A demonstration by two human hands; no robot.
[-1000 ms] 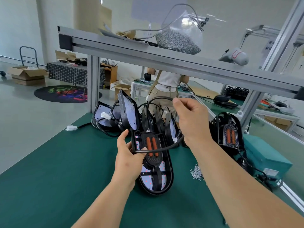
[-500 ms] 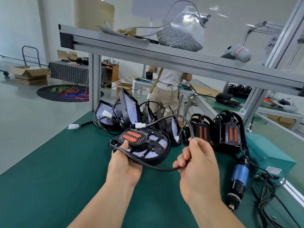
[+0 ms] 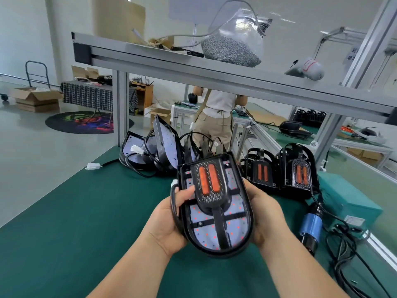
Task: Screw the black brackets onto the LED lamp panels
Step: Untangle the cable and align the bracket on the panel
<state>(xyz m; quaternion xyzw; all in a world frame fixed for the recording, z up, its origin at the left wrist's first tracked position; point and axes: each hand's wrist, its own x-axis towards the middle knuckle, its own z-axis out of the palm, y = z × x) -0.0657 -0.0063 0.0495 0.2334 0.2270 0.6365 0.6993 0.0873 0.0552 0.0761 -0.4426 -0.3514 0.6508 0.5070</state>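
Observation:
Between my hands, above the green table [image 3: 75, 222], is an LED lamp panel [image 3: 217, 231] with a black rim, red dots and a black bracket [image 3: 209, 186] carrying two orange strips. My left hand [image 3: 171, 216] grips its left edge with the thumb on the face, and the panel's black cable loops round that hand. My right hand [image 3: 264, 214] holds the right edge from behind. A heap of bare panels [image 3: 163, 147] lies at the back. Two panels with brackets [image 3: 281, 171] stand upright at the right.
An electric screwdriver [image 3: 310, 231] with a blue band lies at the right beside a teal box [image 3: 348, 201] and tangled cables. A bag of screws [image 3: 232, 46] sits on the aluminium shelf [image 3: 193, 74] overhead. A person stands at a bench behind.
The panel has been turned upright to face me and brought closer. My right hand let go of the cable and took the panel's right edge.

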